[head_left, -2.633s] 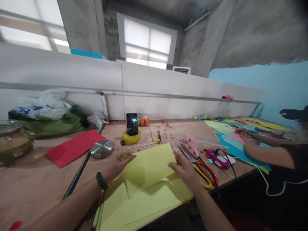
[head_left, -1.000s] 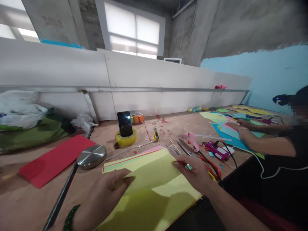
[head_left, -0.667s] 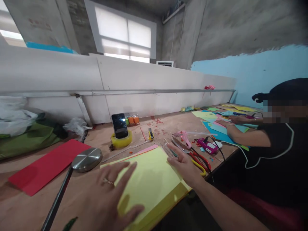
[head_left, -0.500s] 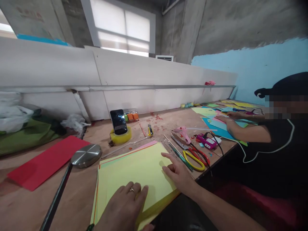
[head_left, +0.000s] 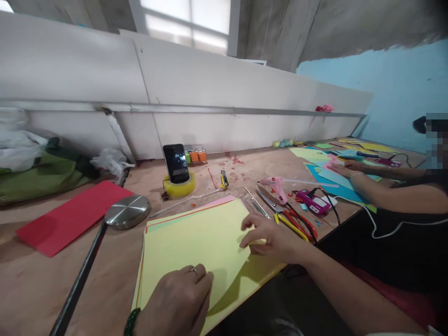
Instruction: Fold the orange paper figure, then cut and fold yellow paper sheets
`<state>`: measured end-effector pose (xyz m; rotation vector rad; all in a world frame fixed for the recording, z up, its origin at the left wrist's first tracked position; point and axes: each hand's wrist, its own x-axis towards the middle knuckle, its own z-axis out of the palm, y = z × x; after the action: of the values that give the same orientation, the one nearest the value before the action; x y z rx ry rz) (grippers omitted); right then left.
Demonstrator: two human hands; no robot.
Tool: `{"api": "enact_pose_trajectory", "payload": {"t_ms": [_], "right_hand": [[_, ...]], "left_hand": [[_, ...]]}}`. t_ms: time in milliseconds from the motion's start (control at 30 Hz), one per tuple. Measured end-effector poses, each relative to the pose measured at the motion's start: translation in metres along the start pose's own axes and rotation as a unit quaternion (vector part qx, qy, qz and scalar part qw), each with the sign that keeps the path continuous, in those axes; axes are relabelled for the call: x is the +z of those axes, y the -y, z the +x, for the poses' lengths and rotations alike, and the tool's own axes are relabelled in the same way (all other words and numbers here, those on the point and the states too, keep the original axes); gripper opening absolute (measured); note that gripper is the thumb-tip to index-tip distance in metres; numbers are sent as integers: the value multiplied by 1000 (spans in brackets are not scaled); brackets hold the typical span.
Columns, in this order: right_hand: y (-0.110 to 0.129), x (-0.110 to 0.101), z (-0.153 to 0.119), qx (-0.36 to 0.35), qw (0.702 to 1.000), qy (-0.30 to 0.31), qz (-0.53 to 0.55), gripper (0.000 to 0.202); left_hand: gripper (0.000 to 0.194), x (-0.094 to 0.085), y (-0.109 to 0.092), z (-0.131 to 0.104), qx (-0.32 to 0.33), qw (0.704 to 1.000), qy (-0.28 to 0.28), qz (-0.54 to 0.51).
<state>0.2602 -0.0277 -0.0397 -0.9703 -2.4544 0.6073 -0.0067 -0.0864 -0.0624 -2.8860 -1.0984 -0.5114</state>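
A stack of coloured paper, pale yellow on top, lies before me; orange and green edges show at its left. Its top yellow sheet (head_left: 189, 238) is raised along the near right edge, shading another yellow sheet (head_left: 259, 268) beneath. My left hand (head_left: 180, 294), with a ring and a green bracelet, is closed at the near edge of the top sheet; its thumb is hidden. At the right edge, my right hand (head_left: 269, 235) has thumb and forefinger apart over the paper. Its other fingers are curved by the lifted edge and partly hidden.
Right of the paper lie scissors (head_left: 292, 226), a pink glue gun (head_left: 276, 186) and a purple power strip (head_left: 315, 203). Behind are a box cutter (head_left: 224, 179) and a phone (head_left: 176, 163) in a yellow tape roll (head_left: 180, 186). Left: red paper (head_left: 70, 214), metal disc (head_left: 128, 212). Co-worker's hands (head_left: 345, 168) handle paper.
The top yellow sheet's near right edge has risen, baring the sheet below. My left hand's fingers have folded in, and my right hand has shifted slightly right. The camera view has tilted down.
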Motion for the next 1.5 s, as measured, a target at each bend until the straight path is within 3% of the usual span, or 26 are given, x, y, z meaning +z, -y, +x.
{"api": "enact_pose_trajectory", "payload": {"t_ms": [133,267,400,500,600,767,933,1000,1067,1133,1200,1300,1433,1500], "right_hand": [[-8,-3,30,-20,997,62,45,11],[-17,14,60,17,994,96,44,12],[-12,25,84,53,993,102,15,14],[-2,24,96,107,983,149,-32,20],[8,21,102,145,970,188,-61,31],[13,18,103,165,962,212,-53,36],[4,16,105,108,957,270,-5,25],[0,18,106,88,960,264,6,19],[-2,18,105,80,963,255,12,13],[-2,14,99,75,971,228,23,24],[0,4,87,58,981,181,23,47],[6,-15,56,22,988,155,7,68],[19,-20,8,14,967,253,10,84],[26,-12,-8,42,967,252,-17,75]], "left_hand": [[21,-1,3,0,-37,997,-4,-63],[26,-6,13,2,-151,970,-11,-190],[42,-12,25,13,-267,896,55,-350],[51,-10,32,20,-329,829,77,-445],[54,-6,36,21,-351,800,80,-480],[48,-4,37,20,-345,809,77,-471],[51,-4,38,20,-340,818,93,-455],[53,-3,38,18,-321,858,84,-392],[51,-2,39,16,-276,924,33,-264],[45,-1,41,14,-206,967,-25,-147],[36,2,45,14,-136,983,-38,-115],[28,6,49,15,-79,988,12,-134],[26,1,43,19,-92,987,52,-125],[23,-3,37,20,-101,986,70,-116]]}}
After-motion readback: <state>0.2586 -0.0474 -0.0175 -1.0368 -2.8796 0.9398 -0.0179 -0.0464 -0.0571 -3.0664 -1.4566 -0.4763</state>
